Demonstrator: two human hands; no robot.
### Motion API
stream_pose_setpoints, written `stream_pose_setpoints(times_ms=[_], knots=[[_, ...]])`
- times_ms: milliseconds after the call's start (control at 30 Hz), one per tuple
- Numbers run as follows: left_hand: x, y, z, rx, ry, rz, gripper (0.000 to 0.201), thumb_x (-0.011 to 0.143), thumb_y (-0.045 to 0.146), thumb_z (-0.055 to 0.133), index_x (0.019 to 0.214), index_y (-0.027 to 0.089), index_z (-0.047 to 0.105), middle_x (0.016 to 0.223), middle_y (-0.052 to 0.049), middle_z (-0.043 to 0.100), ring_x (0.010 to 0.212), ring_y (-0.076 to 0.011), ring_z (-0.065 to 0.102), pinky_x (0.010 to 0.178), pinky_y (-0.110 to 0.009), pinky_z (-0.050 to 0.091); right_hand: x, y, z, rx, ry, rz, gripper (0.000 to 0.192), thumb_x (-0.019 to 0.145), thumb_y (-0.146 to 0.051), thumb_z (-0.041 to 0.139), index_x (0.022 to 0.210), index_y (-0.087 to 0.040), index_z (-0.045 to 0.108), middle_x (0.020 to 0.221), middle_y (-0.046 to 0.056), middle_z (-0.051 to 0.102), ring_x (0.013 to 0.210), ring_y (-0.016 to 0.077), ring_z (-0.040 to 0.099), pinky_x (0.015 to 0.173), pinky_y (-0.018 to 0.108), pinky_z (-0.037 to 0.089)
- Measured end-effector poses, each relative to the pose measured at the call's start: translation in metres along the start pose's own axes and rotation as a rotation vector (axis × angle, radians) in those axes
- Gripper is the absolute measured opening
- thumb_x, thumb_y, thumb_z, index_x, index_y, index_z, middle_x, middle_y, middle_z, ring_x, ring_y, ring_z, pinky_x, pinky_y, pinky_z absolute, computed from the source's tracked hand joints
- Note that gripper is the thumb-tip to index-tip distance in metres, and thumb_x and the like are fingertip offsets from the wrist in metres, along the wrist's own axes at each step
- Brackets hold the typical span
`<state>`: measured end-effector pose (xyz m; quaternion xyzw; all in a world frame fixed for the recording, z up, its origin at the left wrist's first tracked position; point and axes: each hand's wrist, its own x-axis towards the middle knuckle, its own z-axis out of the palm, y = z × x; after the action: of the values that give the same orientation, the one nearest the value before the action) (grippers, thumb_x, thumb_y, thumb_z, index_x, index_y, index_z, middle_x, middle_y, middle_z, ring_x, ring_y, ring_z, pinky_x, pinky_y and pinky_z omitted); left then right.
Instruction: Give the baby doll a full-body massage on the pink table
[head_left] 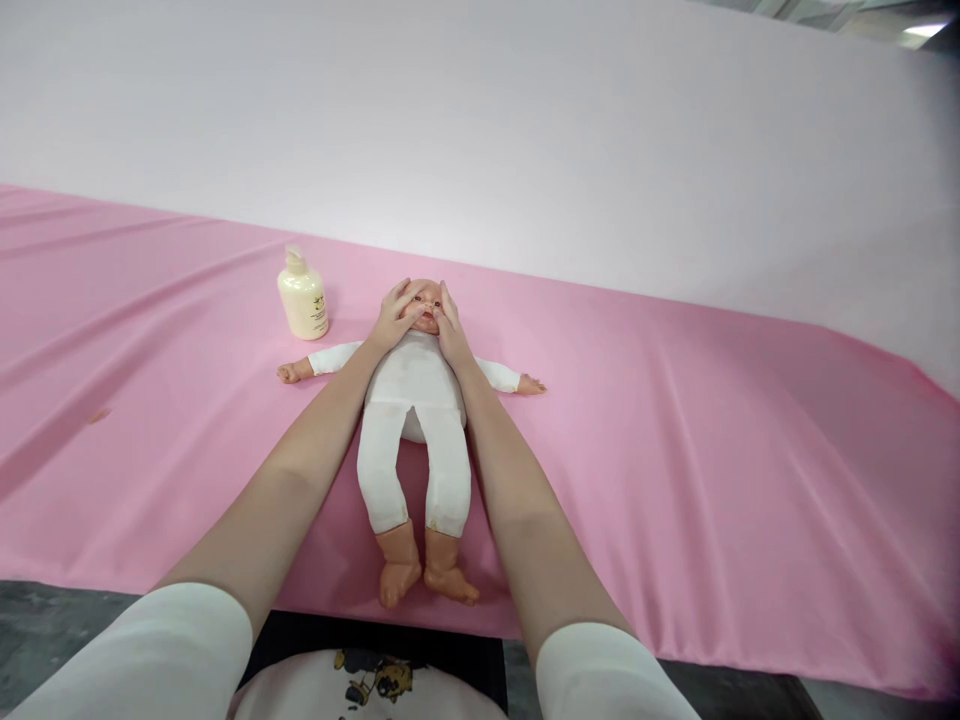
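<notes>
Head view, 1 moment. Left hand [393, 318] and right hand [451, 330]: each grip open, fingers spread flat against either cheek of a plastic baby doll in a white cloth bodysuit [415, 400], clasping nothing. Doll lies face-up, arms out, bare feet toward the person, on a pink cloth-covered tabletop [675, 450]. 1 cream plastic lotion bottle [303, 297] stands upright just beside the doll's head.

We reach both bare forearms straight forward, roughly parallel and a little apart, white sleeves pushed up near the elbows. Our left hand [395, 318] lies with fingers spread and slightly curled, palm turned inward. Our right hand [451, 330] mirrors it, fingers extended forward together, palm facing the left.
</notes>
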<state>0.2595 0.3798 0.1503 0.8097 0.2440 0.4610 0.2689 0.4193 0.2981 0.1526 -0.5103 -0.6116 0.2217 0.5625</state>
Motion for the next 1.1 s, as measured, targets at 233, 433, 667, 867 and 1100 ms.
stream_pose_setpoints(times_ms=[233, 433, 667, 867, 1100], knots=[[0.002, -0.001, 0.003, -0.016, 0.050, -0.038, 0.067, 0.095, 0.072, 0.046, 0.139, 0.025, 0.062, 0.157, -0.013, 0.047, 0.148, -0.0296, 0.041, 0.128, -0.048, 0.026, 0.002, 0.005, 0.000, -0.030, 0.024, -0.003, 0.088, 0.086, -0.084, 0.038, 0.157, -0.031, 0.039, 0.168, -0.001, 0.032, 0.158, 0.0245, 0.023, 0.134, 0.045, 0.013], [-0.001, 0.007, 0.001, -0.031, 0.069, -0.056, 0.057, 0.098, 0.062, 0.048, 0.141, 0.027, 0.059, 0.153, -0.012, 0.049, 0.149, -0.0287, 0.039, 0.129, -0.047, 0.023, 0.000, 0.005, 0.003, -0.002, 0.046, 0.056, 0.102, 0.081, -0.089, 0.041, 0.162, -0.028, 0.026, 0.170, 0.004, 0.028, 0.158, 0.0273, 0.023, 0.134, 0.049, 0.014], [0.005, 0.002, 0.002, -0.041, 0.081, -0.060, 0.050, 0.099, 0.055, 0.049, 0.135, 0.025, 0.066, 0.150, -0.012, 0.051, 0.146, -0.0299, 0.042, 0.128, -0.047, 0.024, 0.000, 0.003, 0.001, -0.095, 0.005, -0.047, 0.089, 0.089, -0.085, 0.033, 0.159, -0.030, 0.035, 0.168, 0.001, 0.032, 0.158, 0.0246, 0.024, 0.134, 0.046, 0.015], [0.006, -0.001, 0.003, -0.081, 0.104, -0.066, 0.050, 0.097, 0.057, 0.052, 0.132, 0.026, 0.068, 0.151, -0.011, 0.051, 0.145, -0.0303, 0.044, 0.128, -0.048, 0.025, -0.001, -0.002, 0.001, -0.096, 0.010, -0.007, 0.090, 0.087, -0.087, 0.034, 0.158, -0.032, 0.037, 0.168, 0.000, 0.031, 0.159, 0.0248, 0.023, 0.134, 0.046, 0.015], [0.005, -0.006, 0.008, -0.106, 0.126, -0.160, 0.064, 0.093, 0.057, 0.057, 0.148, 0.024, 0.054, 0.156, -0.012, 0.047, 0.151, -0.0307, 0.036, 0.130, -0.048, 0.017, -0.002, -0.001, 0.001, -0.053, 0.032, 0.118, 0.110, 0.080, -0.091, 0.038, 0.164, -0.023, 0.021, 0.171, 0.008, 0.023, 0.160, 0.0273, 0.020, 0.134, 0.047, 0.012]])
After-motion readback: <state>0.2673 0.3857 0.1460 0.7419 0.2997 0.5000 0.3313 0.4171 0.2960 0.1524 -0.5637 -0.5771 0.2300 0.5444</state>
